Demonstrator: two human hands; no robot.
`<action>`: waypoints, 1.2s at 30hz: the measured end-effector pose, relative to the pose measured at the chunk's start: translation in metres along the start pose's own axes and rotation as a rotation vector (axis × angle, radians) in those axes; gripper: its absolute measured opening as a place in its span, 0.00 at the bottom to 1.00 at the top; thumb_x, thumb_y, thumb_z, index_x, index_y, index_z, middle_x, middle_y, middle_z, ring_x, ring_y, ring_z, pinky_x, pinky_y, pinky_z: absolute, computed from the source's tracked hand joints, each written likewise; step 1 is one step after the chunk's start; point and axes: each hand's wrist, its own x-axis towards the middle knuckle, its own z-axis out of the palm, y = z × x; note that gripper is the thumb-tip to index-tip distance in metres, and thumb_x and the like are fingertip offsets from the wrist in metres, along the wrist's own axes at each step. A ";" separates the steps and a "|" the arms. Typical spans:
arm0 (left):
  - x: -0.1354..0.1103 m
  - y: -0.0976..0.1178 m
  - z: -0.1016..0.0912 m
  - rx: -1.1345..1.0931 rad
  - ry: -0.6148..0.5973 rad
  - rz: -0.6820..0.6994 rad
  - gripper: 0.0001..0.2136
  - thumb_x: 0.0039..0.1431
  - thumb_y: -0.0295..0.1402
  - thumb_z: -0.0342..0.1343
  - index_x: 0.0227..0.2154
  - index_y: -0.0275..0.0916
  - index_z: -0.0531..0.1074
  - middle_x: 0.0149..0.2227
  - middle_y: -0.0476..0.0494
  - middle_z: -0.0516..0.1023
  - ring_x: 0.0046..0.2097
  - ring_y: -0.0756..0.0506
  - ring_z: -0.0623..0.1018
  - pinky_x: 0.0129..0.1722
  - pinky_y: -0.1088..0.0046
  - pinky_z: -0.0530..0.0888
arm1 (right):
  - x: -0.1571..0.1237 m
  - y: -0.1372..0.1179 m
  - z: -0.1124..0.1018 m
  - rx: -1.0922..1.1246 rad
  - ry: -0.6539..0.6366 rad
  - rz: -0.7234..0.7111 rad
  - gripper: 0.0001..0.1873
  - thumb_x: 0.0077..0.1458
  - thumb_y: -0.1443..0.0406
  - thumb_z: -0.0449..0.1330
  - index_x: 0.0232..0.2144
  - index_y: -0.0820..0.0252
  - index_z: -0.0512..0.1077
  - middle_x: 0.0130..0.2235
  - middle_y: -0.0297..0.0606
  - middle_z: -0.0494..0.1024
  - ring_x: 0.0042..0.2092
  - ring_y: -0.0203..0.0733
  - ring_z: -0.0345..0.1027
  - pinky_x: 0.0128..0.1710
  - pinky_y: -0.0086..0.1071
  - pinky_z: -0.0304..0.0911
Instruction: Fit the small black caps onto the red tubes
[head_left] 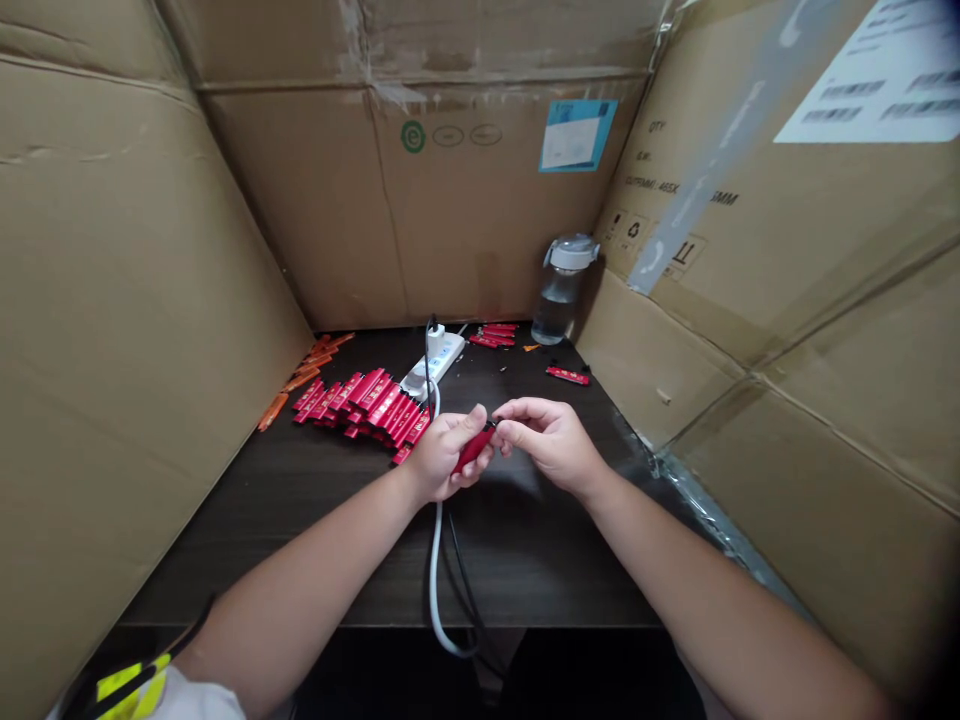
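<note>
My left hand (450, 455) is closed round a slim red piece (474, 450) with a black end, held tilted above the table. The fingertips of my right hand (546, 440) pinch together at that black end; whether it is loose or attached is too small to tell. Just left of my left hand lies a pile of similar red pieces (367, 400) with pale gold markings and black ends.
A white power strip (442, 362) with a plug stands behind the pile; its cable (435, 580) hangs over the table's front edge. Orange pieces (300, 375) lie left, more red ones (493, 336) behind, one (568, 376) at right. A water bottle (559, 295) stands near cardboard walls (465, 220).
</note>
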 end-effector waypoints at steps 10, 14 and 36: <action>-0.005 0.002 0.003 0.082 -0.021 0.036 0.24 0.53 0.52 0.53 0.29 0.29 0.71 0.17 0.51 0.66 0.13 0.58 0.59 0.10 0.84 0.50 | -0.003 -0.005 0.003 -0.104 0.041 -0.079 0.12 0.43 0.60 0.68 0.29 0.61 0.75 0.26 0.34 0.74 0.23 0.33 0.66 0.24 0.29 0.66; -0.006 0.003 0.004 0.089 -0.028 0.026 0.24 0.53 0.52 0.52 0.29 0.29 0.71 0.17 0.51 0.66 0.14 0.58 0.59 0.10 0.84 0.50 | -0.003 -0.003 0.003 -0.076 0.040 -0.079 0.11 0.44 0.60 0.67 0.30 0.60 0.75 0.26 0.33 0.73 0.23 0.33 0.66 0.24 0.29 0.65; -0.004 0.003 0.005 -0.044 0.013 0.043 0.21 0.53 0.51 0.54 0.27 0.32 0.67 0.18 0.52 0.66 0.13 0.59 0.58 0.09 0.85 0.51 | -0.006 -0.002 0.008 -0.333 0.013 -0.289 0.11 0.55 0.61 0.59 0.39 0.55 0.78 0.30 0.36 0.71 0.26 0.33 0.66 0.25 0.30 0.65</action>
